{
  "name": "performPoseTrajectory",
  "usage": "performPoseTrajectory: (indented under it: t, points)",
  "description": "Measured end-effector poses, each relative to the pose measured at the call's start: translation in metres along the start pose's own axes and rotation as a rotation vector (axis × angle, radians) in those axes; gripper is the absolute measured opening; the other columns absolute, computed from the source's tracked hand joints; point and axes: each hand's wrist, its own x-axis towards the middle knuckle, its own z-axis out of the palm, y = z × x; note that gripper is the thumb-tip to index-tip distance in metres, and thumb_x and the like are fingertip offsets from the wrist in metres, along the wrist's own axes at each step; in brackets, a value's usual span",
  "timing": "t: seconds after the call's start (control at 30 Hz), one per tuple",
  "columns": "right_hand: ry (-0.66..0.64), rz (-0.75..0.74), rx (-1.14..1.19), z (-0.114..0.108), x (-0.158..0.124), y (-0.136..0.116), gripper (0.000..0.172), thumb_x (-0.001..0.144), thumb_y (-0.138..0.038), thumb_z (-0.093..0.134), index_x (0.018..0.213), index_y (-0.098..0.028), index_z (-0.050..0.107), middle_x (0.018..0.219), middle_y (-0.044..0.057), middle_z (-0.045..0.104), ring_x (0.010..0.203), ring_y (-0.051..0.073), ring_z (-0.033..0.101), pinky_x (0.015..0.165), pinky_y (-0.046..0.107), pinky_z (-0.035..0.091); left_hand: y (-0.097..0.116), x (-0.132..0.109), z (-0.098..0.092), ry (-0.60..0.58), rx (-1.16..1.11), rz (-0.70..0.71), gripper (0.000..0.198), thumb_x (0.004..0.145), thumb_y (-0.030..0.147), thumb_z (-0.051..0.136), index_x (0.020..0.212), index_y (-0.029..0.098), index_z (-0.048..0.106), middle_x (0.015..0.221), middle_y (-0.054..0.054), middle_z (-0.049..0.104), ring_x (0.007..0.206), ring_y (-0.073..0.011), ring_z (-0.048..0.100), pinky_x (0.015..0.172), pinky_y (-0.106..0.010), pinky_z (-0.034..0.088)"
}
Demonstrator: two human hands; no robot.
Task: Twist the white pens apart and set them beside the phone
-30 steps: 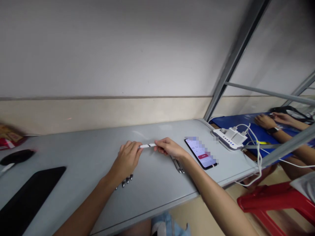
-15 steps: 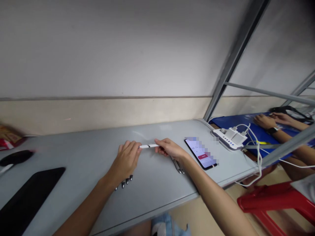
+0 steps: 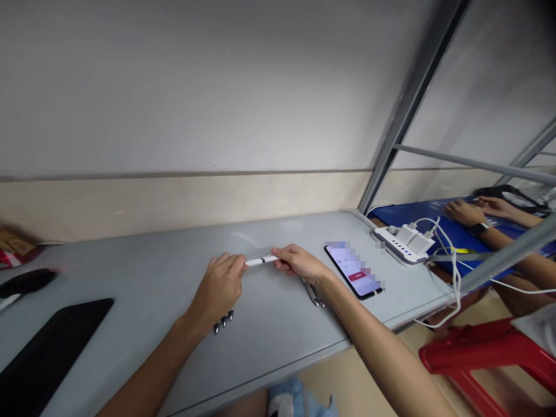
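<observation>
A white pen with a dark band around its middle is stretched between my two hands, above the grey desk. My left hand is closed on its left end, and my right hand pinches the right end between thumb and fingers. Dark metallic pen tips stick out below my left wrist, their barrels hidden by the hand. Under my right wrist lie pens with silver tips, partly covered by the forearm.
A phone with a lit timer lies right of my hand, beside a white power strip with cables. At left are a black mat, a mouse and a red packet. Another person's hands rest over a blue table.
The dark band on the pen looks different, as if the barrel has turned or its parts shifted slightly. Both hands stay nearly in place. One pen tip beneath my left wrist is now hidden.
</observation>
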Motion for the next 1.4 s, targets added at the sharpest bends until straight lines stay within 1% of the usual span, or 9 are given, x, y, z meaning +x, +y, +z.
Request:
performPoseTrajectory:
  t: [0.37,0.5,0.63,0.73,0.9,1.07,1.23,1.33,1.4]
  points:
    - [0.151,-0.343,-0.547,0.009,-0.006,-0.005,0.036,0.095,-0.042,0.041,0.073,-0.017,0.054,0.065,-0.002,0.047,0.062,0.011,0.042,0.061,0.023,0.031,-0.008,0.000,-0.006,-0.077,-0.102,-0.086,0.024,0.074,0.002,0.035,0.073,0.021,0.050,0.069,-0.002,0.060,0.069,-0.0180,0.056,0.064,-0.028,0.040]
    - [0.227,-0.457,-0.699,0.009,-0.005,-0.004,0.026,0.095,-0.034,0.043,0.085,-0.018,0.060,0.079,0.003,0.059,0.073,0.014,0.050,0.072,0.024,0.037,-0.011,-0.001,-0.001,-0.084,-0.192,-0.117,0.024,0.079,0.005,0.032,0.077,0.021,0.050,0.074,-0.001,0.063,0.070,-0.0168,0.058,0.065,-0.028,0.041]
    - [0.245,-0.536,-0.673,0.008,-0.001,0.000,0.018,0.094,-0.027,0.046,0.096,-0.017,0.061,0.091,0.006,0.062,0.081,0.015,0.054,0.076,0.025,0.040,-0.009,-0.001,0.003,-0.076,-0.212,-0.149,0.022,0.088,0.016,0.030,0.076,0.021,0.048,0.070,-0.001,0.058,0.066,-0.0167,0.054,0.063,-0.028,0.040]
    - [0.265,-0.527,-0.623,0.008,0.000,0.002,0.018,0.091,-0.028,0.052,0.103,-0.018,0.061,0.095,0.006,0.062,0.079,0.014,0.055,0.070,0.023,0.042,-0.007,0.000,0.003,-0.075,-0.240,-0.146,0.024,0.093,0.023,0.031,0.078,0.021,0.049,0.072,-0.001,0.056,0.068,-0.0167,0.053,0.066,-0.029,0.040]
    - [0.232,-0.422,-0.628,0.009,0.000,0.003,0.024,0.094,-0.034,0.048,0.092,-0.017,0.066,0.075,0.001,0.063,0.065,0.012,0.053,0.063,0.023,0.038,-0.006,-0.001,0.002,-0.079,-0.228,-0.111,0.025,0.095,0.031,0.034,0.085,0.020,0.053,0.079,-0.003,0.057,0.078,-0.0187,0.054,0.073,-0.031,0.040]
    - [0.259,-0.455,-0.599,0.008,-0.001,0.003,0.015,0.085,-0.023,0.060,0.098,-0.017,0.064,0.097,0.005,0.065,0.081,0.013,0.057,0.067,0.022,0.041,-0.006,-0.003,0.005,-0.115,-0.182,-0.101,0.025,0.096,0.032,0.035,0.090,0.019,0.055,0.081,-0.003,0.058,0.080,-0.0198,0.053,0.075,-0.033,0.039]
    - [0.205,-0.408,-0.647,0.007,0.000,0.006,0.017,0.090,-0.025,0.053,0.093,-0.016,0.067,0.082,0.003,0.068,0.071,0.012,0.056,0.066,0.023,0.040,-0.007,-0.004,0.008,-0.142,-0.184,-0.091,0.022,0.097,0.032,0.034,0.096,0.020,0.053,0.086,-0.003,0.061,0.084,-0.0208,0.055,0.078,-0.034,0.037]
    - [0.242,-0.478,-0.674,0.006,0.002,0.008,0.010,0.083,-0.015,0.059,0.091,-0.017,0.066,0.089,0.004,0.067,0.078,0.013,0.057,0.069,0.023,0.041,-0.008,-0.004,0.010,-0.161,-0.179,-0.089,0.020,0.098,0.030,0.034,0.103,0.021,0.051,0.092,-0.003,0.062,0.087,-0.0212,0.057,0.080,-0.036,0.037]
    - [0.250,-0.497,-0.668,0.006,0.002,0.009,0.016,0.080,-0.017,0.064,0.096,-0.017,0.065,0.094,0.005,0.067,0.080,0.014,0.059,0.070,0.023,0.042,-0.008,-0.004,0.010,-0.175,-0.169,-0.092,0.019,0.098,0.030,0.033,0.102,0.021,0.050,0.092,-0.004,0.062,0.087,-0.0214,0.057,0.080,-0.036,0.037]
